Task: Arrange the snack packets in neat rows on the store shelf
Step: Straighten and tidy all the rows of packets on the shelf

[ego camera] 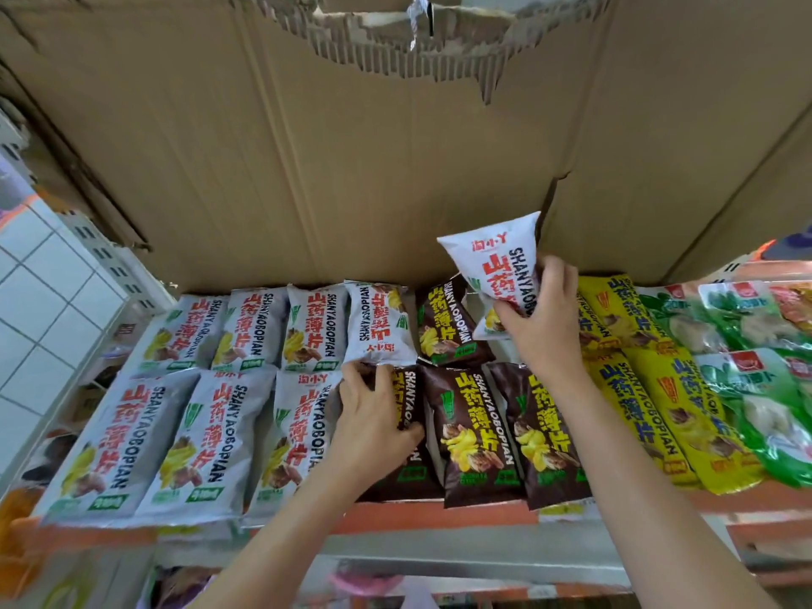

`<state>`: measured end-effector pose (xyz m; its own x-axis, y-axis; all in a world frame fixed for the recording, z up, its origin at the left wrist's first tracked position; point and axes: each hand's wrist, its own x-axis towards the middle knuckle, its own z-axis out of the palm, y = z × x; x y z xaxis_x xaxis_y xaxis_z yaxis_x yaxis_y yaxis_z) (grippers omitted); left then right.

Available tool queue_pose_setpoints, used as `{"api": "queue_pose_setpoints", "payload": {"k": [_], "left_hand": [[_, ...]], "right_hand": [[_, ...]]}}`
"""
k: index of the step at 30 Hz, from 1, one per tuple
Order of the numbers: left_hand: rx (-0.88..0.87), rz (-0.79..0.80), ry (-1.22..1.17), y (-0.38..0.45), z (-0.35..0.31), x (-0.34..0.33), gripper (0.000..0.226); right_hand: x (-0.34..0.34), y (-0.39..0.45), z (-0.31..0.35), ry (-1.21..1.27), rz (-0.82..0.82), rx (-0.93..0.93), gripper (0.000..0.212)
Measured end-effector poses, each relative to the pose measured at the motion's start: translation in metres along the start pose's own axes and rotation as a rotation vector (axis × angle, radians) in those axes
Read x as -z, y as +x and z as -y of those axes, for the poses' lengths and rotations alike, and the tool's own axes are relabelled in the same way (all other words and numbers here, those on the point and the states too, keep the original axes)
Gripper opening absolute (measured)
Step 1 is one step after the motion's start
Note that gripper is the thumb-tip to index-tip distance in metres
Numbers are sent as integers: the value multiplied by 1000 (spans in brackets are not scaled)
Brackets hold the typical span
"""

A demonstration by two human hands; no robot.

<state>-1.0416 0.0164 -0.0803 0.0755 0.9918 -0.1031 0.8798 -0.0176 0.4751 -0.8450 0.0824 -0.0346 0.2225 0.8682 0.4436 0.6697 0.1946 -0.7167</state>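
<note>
Leaning across the back of the shelf, a big torn sheet of brown corrugated cardboard point(351, 160), walling off everything behind the rows. Lying flat in two rows on the left, the white-and-grey foil snack packets with red lettering point(211, 437); sitting beside them in the middle, the dark brown foil packets with yellow lettering point(474, 432); crowding in just to the right, yellow foil packets point(659, 406) and then clear green plastic bags point(764, 389) at the far edge. Showing below all of it, the orange front lip of the store shelf point(439, 518). Glimpsing white wall tiles point(48, 274) off to the left.

Reaching in from below, the left hand point(373, 415), fingers curling over the edge of the leftmost brown packet point(406, 432) in the front row, thumb pressing its side, fingertips touching the upside-down white packet point(380, 323) in the back row. Stretching higher and further back, the right hand point(545, 309), fingers and thumb clamping the lower end of one white foil packet with red lettering point(496, 261), holding it upright and tilted, lifted clear above the back row, close in front of the cardboard.
</note>
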Motion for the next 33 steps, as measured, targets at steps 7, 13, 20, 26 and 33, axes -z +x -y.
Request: {"api": "queue_pose_setpoints", "payload": {"k": [7,13,20,26,33], "left_hand": [[139,-38,-511,-6,3,29,49],[253,-66,-961,-13,24,70,41],[204,-256,-881,-12,27,79,47],[190,-251,-737,-10,15,63,42],[-128,-245,-718,-5,-27,34,33]], "right_hand": [[5,-34,36,104,270,-143,63],[-19,-73,31,-110,609,-263,73],[-44,-101,63,-169,765,-162,69],[-39,-93,59,-265,698,-62,42],[-10,-74,40,389,613,-442,75]]}}
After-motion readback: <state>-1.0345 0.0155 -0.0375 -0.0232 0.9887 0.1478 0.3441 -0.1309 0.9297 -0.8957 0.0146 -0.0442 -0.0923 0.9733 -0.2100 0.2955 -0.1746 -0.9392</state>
